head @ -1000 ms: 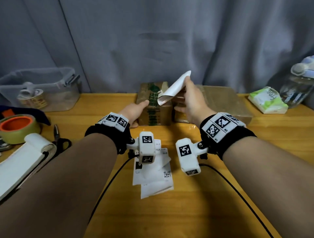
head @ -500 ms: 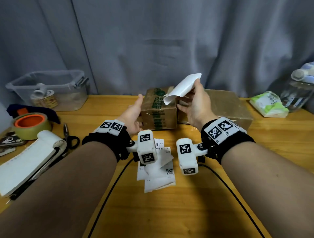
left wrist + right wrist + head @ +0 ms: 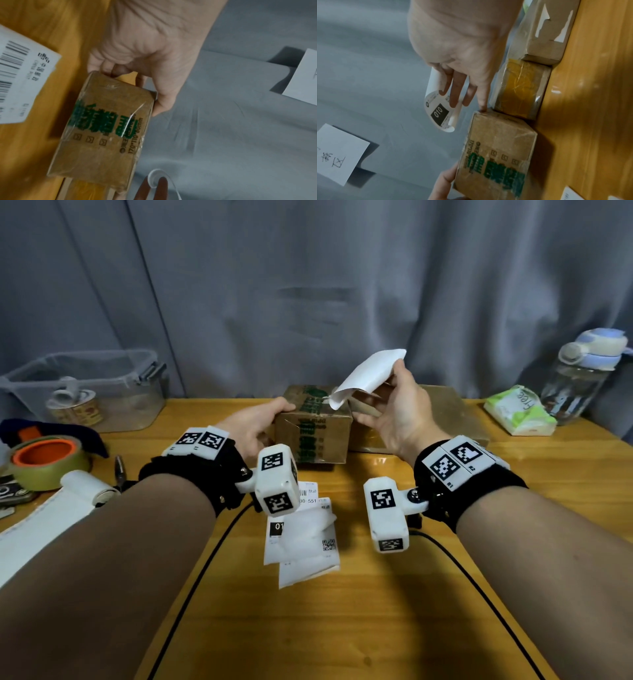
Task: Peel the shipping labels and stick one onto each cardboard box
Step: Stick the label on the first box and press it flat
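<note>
A small cardboard box (image 3: 313,433) with green print and clear tape sits at the table's far middle. My left hand (image 3: 255,426) grips its left end, thumb on top, fingers (image 3: 154,94) curled round the edge of the box (image 3: 106,129). My right hand (image 3: 394,409) holds a curled white shipping label (image 3: 368,374) above the box's right end. The right wrist view shows the label (image 3: 440,108) printed "010", and my little finger touching the box (image 3: 498,148) at its top corner. A wider flat box (image 3: 445,412) lies behind on the right. Loose labels (image 3: 301,539) lie nearer me.
A clear plastic bin (image 3: 85,385) stands at the back left. A tape roll (image 3: 48,460), scissors (image 3: 120,470) and a roll of white paper (image 3: 51,515) crowd the left edge. A tissue pack (image 3: 520,412) and water bottle (image 3: 582,374) stand at the right. A grey curtain hangs behind.
My left hand has closed round the small box's left end and drawn the box slightly nearer. My right hand has lifted the label a little higher.
</note>
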Action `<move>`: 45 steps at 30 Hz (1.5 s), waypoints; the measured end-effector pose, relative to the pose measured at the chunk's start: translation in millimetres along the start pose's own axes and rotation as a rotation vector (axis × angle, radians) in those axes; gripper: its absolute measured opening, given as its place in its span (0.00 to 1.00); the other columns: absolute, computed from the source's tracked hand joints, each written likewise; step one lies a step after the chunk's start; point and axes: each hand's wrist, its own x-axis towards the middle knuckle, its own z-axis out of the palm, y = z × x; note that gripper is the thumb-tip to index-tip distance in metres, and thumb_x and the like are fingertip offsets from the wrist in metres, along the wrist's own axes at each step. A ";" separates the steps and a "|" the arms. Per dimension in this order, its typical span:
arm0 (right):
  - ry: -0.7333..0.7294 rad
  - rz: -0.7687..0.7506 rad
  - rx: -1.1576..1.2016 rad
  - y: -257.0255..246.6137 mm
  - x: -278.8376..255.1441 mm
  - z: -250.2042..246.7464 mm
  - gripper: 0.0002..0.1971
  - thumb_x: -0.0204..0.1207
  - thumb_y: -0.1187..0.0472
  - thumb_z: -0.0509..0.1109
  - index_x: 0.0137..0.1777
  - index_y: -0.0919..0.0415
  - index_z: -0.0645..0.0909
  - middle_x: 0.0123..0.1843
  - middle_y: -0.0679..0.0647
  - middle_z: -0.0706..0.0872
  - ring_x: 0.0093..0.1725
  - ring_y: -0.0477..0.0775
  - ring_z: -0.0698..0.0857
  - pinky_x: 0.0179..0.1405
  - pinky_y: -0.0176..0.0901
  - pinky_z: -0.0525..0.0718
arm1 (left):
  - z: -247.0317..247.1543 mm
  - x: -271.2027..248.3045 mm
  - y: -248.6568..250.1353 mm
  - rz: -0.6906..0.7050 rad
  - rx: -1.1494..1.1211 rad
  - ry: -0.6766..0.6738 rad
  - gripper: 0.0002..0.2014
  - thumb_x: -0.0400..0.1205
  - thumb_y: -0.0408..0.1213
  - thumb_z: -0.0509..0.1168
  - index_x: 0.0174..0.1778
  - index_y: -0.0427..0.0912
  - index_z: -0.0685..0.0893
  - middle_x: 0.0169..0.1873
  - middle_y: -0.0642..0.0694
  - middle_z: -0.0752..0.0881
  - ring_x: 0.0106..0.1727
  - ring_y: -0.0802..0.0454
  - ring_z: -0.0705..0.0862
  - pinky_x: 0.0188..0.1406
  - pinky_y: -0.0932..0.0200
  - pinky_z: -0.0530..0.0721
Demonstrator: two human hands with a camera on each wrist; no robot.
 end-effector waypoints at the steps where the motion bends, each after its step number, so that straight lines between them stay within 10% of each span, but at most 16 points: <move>1: -0.009 -0.003 0.013 -2.2 -2.8 -1.0 0.18 0.83 0.46 0.59 0.61 0.60 0.74 0.49 0.58 0.85 0.52 0.62 0.86 0.51 0.65 0.86 | -0.2 -4.3 0.4 0.006 0.008 -0.005 0.11 0.79 0.46 0.65 0.37 0.44 0.75 0.17 0.41 0.82 0.13 0.48 0.80 0.13 0.59 0.81; 11: -0.019 -0.141 -0.020 -39.2 -69.9 -10.9 0.20 0.83 0.48 0.60 0.65 0.63 0.75 0.47 0.58 0.85 0.53 0.61 0.86 0.47 0.63 0.88 | 11.2 -81.8 -7.6 0.067 0.070 -0.161 0.11 0.77 0.47 0.60 0.35 0.44 0.76 0.24 0.44 0.81 0.19 0.48 0.81 0.16 0.64 0.80; 15: 0.013 -0.225 -0.148 -61.0 -101.0 -32.2 0.17 0.84 0.48 0.57 0.59 0.60 0.76 0.40 0.55 0.83 0.41 0.55 0.85 0.29 0.44 0.85 | 42.3 -108.9 -27.8 0.072 0.128 -0.242 0.13 0.77 0.49 0.63 0.49 0.44 0.77 0.31 0.43 0.81 0.21 0.49 0.82 0.16 0.63 0.80; 20: 0.076 -0.233 -0.279 -64.9 -118.4 -66.3 0.16 0.83 0.47 0.57 0.60 0.57 0.77 0.48 0.53 0.85 0.51 0.54 0.86 0.49 0.52 0.84 | 73.1 -117.6 -62.3 0.087 0.338 -0.218 0.16 0.74 0.53 0.65 0.51 0.45 0.78 0.34 0.45 0.84 0.37 0.50 0.82 0.29 0.61 0.79; 25: 0.068 -0.192 -0.408 -44.6 -129.3 -79.0 0.14 0.83 0.50 0.55 0.50 0.56 0.78 0.46 0.56 0.87 0.44 0.55 0.87 0.40 0.46 0.81 | 93.2 -122.4 -75.9 0.075 0.438 -0.166 0.18 0.75 0.59 0.61 0.44 0.46 0.75 0.16 0.49 0.81 0.17 0.55 0.78 0.25 0.66 0.72; 30: 0.018 -0.157 -0.606 -33.6 -135.7 -83.7 0.14 0.83 0.50 0.54 0.44 0.55 0.78 0.40 0.54 0.84 0.36 0.52 0.83 0.38 0.44 0.80 | 94.2 -117.5 -78.3 0.072 0.655 -0.146 0.21 0.73 0.62 0.60 0.46 0.47 0.78 0.36 0.43 0.83 0.34 0.49 0.79 0.38 0.59 0.72; 33: -0.017 -0.162 -0.718 -39.1 -135.7 -84.9 0.14 0.83 0.50 0.54 0.51 0.57 0.78 0.43 0.54 0.84 0.41 0.53 0.83 0.45 0.47 0.81 | 89.5 -117.3 -68.5 0.359 0.799 -0.049 0.18 0.81 0.56 0.58 0.48 0.44 0.81 0.47 0.44 0.83 0.48 0.48 0.81 0.46 0.57 0.74; 37: -0.023 -0.158 -0.805 -45.7 -133.5 -81.7 0.13 0.82 0.51 0.55 0.43 0.55 0.78 0.42 0.55 0.84 0.44 0.57 0.84 0.49 0.50 0.84 | 87.4 -122.1 -52.2 0.829 0.560 -0.002 0.18 0.81 0.59 0.57 0.51 0.46 0.77 0.41 0.57 0.79 0.40 0.66 0.75 0.38 0.68 0.72; 45: -0.034 -0.221 -0.913 -32.4 -123.1 -78.8 0.17 0.83 0.52 0.55 0.39 0.57 0.80 0.38 0.53 0.84 0.38 0.53 0.83 0.40 0.44 0.80 | 97.3 -103.2 -58.2 1.022 0.622 -0.101 0.16 0.72 0.43 0.75 0.50 0.45 0.79 0.41 0.55 0.83 0.36 0.63 0.77 0.38 0.70 0.78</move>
